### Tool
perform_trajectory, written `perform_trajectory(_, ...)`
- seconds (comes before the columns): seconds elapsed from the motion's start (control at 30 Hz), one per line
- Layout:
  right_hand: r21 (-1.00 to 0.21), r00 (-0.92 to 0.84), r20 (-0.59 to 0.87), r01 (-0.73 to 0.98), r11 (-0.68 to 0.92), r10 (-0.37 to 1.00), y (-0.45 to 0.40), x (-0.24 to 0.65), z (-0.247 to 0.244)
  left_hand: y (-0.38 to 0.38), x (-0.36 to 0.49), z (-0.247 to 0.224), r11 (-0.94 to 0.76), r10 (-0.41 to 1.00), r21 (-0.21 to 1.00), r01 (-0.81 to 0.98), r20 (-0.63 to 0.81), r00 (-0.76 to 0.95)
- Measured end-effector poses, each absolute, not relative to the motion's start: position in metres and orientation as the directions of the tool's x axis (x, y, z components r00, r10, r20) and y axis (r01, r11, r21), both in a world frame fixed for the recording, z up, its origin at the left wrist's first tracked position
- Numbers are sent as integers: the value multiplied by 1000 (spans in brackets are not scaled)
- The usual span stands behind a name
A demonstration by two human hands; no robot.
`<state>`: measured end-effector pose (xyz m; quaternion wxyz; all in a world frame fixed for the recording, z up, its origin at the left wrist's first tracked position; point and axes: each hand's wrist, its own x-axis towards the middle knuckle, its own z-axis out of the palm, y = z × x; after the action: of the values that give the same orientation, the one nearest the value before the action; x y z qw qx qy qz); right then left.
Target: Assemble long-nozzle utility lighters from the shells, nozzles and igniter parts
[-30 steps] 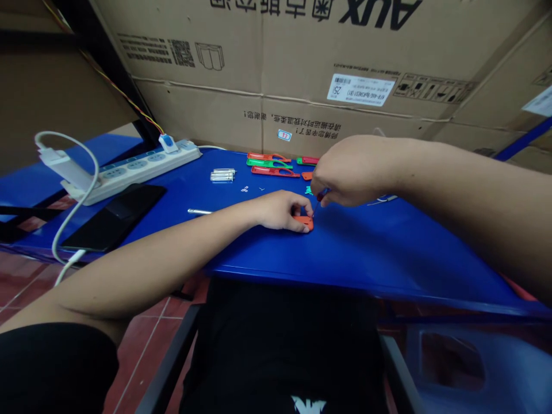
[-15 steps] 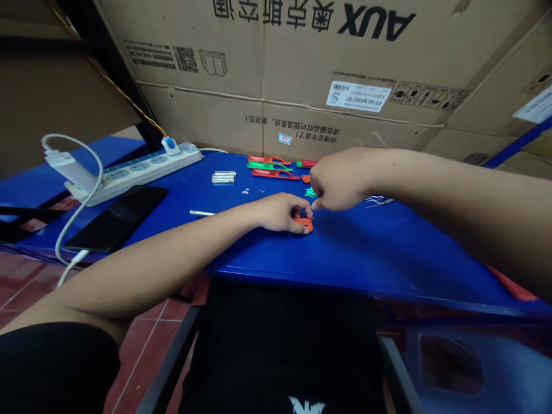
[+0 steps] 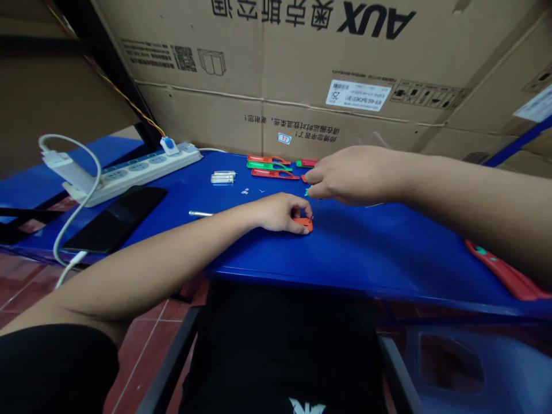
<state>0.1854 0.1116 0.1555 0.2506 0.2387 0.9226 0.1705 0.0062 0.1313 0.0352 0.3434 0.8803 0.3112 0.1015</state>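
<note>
Progress: you have the orange piece [image 3: 305,225] flat on the blue table [image 3: 366,253], pinned between the thumb and curled index finger of your left hand [image 3: 280,211]. Your right hand [image 3: 347,175] is just off it toward 1 o'clock, fingers reaching forward and half extended, over the green bits [image 3: 307,191]; a thin sliver [image 3: 318,202] shows beneath, and whether you grip it cannot be told. Judged partway: this piece is not yet set down finished. From it, the long coloured parts [image 3: 265,172] lie loose at 11 o'clock and the clear tubes [image 3: 223,177] at 10, probably yet to be used; red parts [image 3: 502,270] toward 3–4 may be done, unconfirmed. Orientation: the piece's long axis runs roughly 9 to 3 o'clock, rounded end pointing to 3, far end hidden by your hand.
</note>
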Motion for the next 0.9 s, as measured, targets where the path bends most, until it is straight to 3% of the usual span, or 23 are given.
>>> perform_trajectory(0.17, 316, -811, -397, 318, 894, 429, 104, 187, 152, 131, 6, 36, -577, 613, 658, 484, -43, 789)
perform_trajectory(0.37, 184, -818, -335, 430, 884, 468, 111, 189, 145, 130, 6, 38, -577, 609, 653, 490, -56, 791)
perform_trajectory(0.47, 172, -774, -331, 513, 841, 540, 112, 190, 143, 130, 6, 37, -578, 605, 657, 485, -55, 795)
perform_trajectory(0.7, 305, -624, -274, 666, 681, 732, 105, 180, 144, 133, 5, 33, -591, 598, 653, 474, -40, 801)
perform_trajectory(0.9, 121, -728, -141, 660, 741, 671, 121, 235, 148, 135, 1, 38, -566, 620, 648, 509, -73, 781)
